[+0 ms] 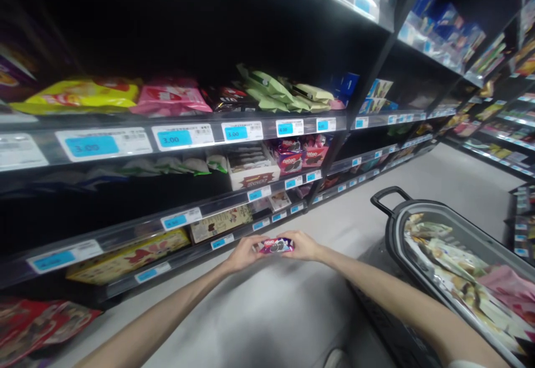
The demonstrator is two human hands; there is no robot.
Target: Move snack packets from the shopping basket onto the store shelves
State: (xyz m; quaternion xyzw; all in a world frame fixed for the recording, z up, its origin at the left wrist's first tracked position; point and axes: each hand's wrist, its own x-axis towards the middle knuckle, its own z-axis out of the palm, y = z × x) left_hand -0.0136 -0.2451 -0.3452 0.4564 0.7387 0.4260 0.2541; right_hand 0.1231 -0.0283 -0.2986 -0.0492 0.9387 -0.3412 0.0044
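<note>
Between my two hands is a small purple and pink snack packet (275, 246) with "nabati" lettering and dark round cookies printed on it. My left hand (243, 255) grips its left end, and my right hand (304, 246) grips the right end. Both hands are in front of the lower shelves, above the grey floor. Beyond them on a shelf stand pink nabati boxes (291, 161) with packets in the top. Beside these is a white open carton (254, 177) of flat packets.
A dark basket (395, 245) with a raised handle stands at my right, filled with snack bags (457, 262). Yellow (83, 95), pink (171, 96) and green bags (271, 90) lie on the upper shelf. Red packages (37, 323) are at the lower left.
</note>
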